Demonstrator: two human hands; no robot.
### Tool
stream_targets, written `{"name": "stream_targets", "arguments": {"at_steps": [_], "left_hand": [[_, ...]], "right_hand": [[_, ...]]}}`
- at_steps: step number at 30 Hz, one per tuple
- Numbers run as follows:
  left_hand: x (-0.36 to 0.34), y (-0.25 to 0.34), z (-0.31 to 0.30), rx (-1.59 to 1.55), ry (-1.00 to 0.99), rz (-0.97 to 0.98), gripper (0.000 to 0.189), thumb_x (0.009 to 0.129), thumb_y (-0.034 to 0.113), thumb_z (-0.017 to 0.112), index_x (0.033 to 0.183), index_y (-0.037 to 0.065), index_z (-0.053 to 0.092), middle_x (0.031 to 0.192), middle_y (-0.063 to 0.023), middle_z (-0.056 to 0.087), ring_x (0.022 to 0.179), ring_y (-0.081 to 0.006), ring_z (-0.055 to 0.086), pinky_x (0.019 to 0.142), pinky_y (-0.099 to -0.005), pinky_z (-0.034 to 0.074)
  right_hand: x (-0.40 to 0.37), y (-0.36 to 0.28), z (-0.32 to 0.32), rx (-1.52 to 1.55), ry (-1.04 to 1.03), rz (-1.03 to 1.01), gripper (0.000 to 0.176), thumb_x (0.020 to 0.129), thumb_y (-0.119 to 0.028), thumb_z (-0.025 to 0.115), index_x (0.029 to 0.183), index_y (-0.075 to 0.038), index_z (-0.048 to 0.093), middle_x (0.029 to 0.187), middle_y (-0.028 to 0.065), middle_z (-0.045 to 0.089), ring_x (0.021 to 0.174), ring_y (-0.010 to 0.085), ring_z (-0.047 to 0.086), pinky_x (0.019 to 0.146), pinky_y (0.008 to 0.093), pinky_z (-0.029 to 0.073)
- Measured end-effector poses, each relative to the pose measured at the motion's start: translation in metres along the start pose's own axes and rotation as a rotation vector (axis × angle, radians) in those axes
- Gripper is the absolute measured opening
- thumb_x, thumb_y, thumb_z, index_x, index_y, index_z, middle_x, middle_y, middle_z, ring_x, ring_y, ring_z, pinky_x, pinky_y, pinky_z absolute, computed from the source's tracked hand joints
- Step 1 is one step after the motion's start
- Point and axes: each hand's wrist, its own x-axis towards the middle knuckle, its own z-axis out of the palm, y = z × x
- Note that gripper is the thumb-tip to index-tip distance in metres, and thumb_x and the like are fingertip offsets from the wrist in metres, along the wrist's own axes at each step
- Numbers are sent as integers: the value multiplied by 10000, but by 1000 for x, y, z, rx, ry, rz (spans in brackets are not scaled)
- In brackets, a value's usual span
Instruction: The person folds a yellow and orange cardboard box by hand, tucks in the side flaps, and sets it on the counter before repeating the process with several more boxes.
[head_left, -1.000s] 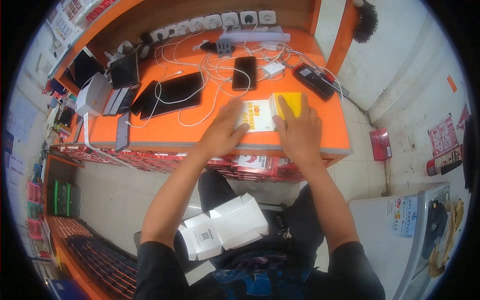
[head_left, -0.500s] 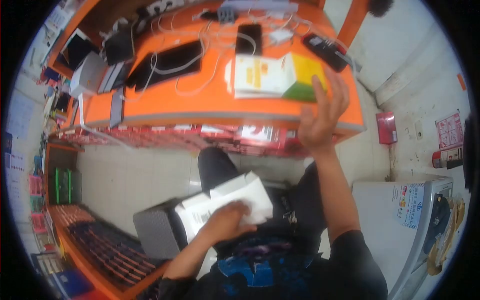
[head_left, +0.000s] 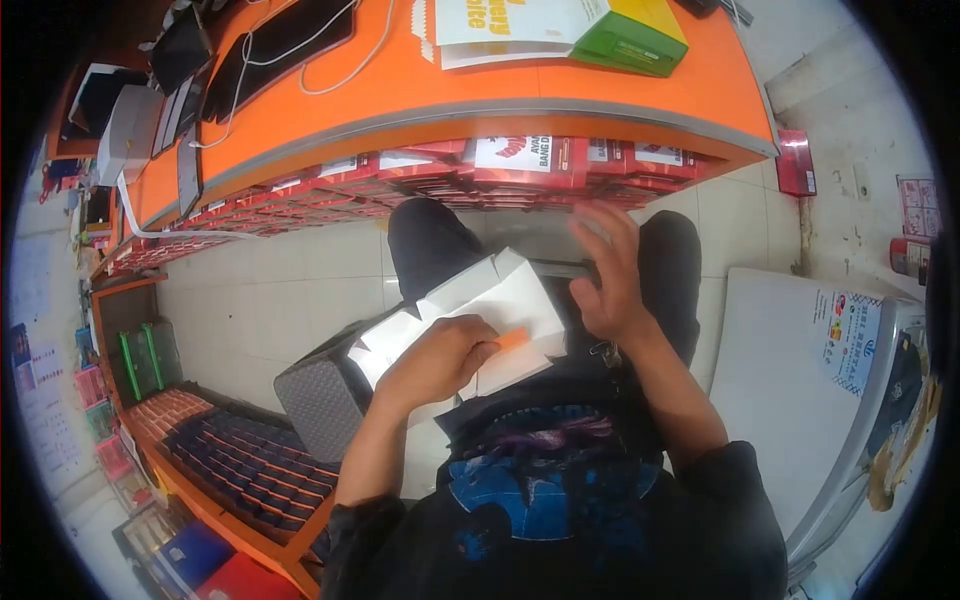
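An unfolded white cardboard box [head_left: 492, 300] with raised flaps lies across my lap. My left hand [head_left: 440, 358] is over it, fingers curled and pinched at the left end of a small orange piece [head_left: 513, 339], which looks flat. What else is under that palm is hidden. My right hand [head_left: 608, 270] hovers just right of the box, empty, with fingers apart and slightly blurred. On the orange counter [head_left: 400, 85] ahead lies a white, yellow and green box [head_left: 560, 35], its green side facing me.
Red boxes [head_left: 520, 155] fill the shelf under the counter. A dark tablet [head_left: 285, 60] and white cables lie on top. A grey textured case [head_left: 322, 405] stands left of my legs, a white cabinet [head_left: 770, 370] right. Dark packs [head_left: 240, 455] fill the low left shelf.
My right hand has come down from the yellow and green box to beside the white box. My left hand has curled, and the orange piece now shows. The view has tilted downward.
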Motion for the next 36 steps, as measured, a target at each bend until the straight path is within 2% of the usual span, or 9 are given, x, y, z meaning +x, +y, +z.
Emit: {"name": "stream_targets", "arguments": {"at_steps": [5, 7, 10, 13, 16, 20, 25, 33, 36], "left_hand": [[-16, 18, -19, -126, 117, -55, 129, 996, 96, 759, 1055, -19, 758, 941, -151, 737, 833, -261, 739, 677, -344, 600], [-25, 32, -27, -163, 178, -90, 110, 990, 88, 769, 1037, -12, 762, 921, -126, 732, 812, -205, 732, 651, -316, 598], [-40, 47, -33, -163, 275, -115, 104, 1043, 61, 700, 1048, -41, 720, 931, -115, 728, 778, -171, 712, 671, -292, 578], [-45, 63, -18, -619, 627, -58, 135, 1092, 81, 674, 1190, -7, 642, 1072, -83, 763, 959, -71, 702, 810, -255, 582], [-31, 84, -15, -781, 936, 43, 202, 1081, 65, 688, 1257, -4, 614, 1117, -80, 762, 1024, -94, 712, 894, -262, 571], [-25, 93, -15, -974, 1142, 108, 318, 1069, 64, 707, 1353, -10, 584, 1296, -123, 718, 1190, -168, 686, 1063, -331, 524], [-24, 84, -11, -966, 1114, 196, 410, 1090, 123, 679, 1441, -26, 530, 1374, -152, 679, 1253, -218, 677, 1101, -379, 527], [-7, 87, 7, -763, 1090, 141, 451, 1059, 53, 704, 1453, -15, 495, 1384, -153, 652, 1270, -203, 646, 1095, -381, 521], [-7, 86, 9, -693, 1052, 263, 539, 1034, 76, 744, 1479, -3, 449, 1401, -163, 626, 1295, -239, 639, 1106, -407, 525]], "right_hand": [[-15, -22, -4, 142, -124, -19, 578, 936, -485, 779, 1309, -60, 656, 1471, 209, 571, 1401, 453, 492, 1183, 604, 377], [-16, -38, 3, 299, 76, 6, 666, 787, -541, 915, 1201, -95, 644, 1399, 200, 579, 1347, 433, 521, 1144, 604, 413], [-4, -60, 9, 229, 108, -155, 742, 670, -565, 992, 1148, -134, 624, 1317, 164, 580, 1263, 409, 554, 1093, 595, 452], [23, -96, 13, 405, -24, -272, 664, 715, -467, 996, 1149, -147, 610, 1308, 115, 615, 1210, 385, 607, 1038, 570, 522], [42, -114, 23, 403, 33, -335, 559, 769, -348, 973, 1160, -126, 641, 1343, 136, 650, 1241, 396, 650, 1023, 520, 587], [62, -105, 11, 230, 17, -452, 344, 856, -114, 880, 1173, -83, 750, 1308, 157, 708, 1229, 364, 716, 999, 415, 643], [71, -101, 2, 61, 40, -536, 225, 851, -92, 869, 1064, -58, 807, 1190, 137, 728, 1153, 317, 729, 939, 406, 657], [66, -116, -8, 337, -17, -154, 291, 839, -106, 891, 1088, -15, 771, 1144, 159, 704, 1087, 341, 740, 866, 417, 648], [75, -116, -19, 275, -66, -208, 288, 854, -64, 880, 1107, -9, 754, 1154, 152, 700, 1058, 346, 745, 869, 429, 645]]}}
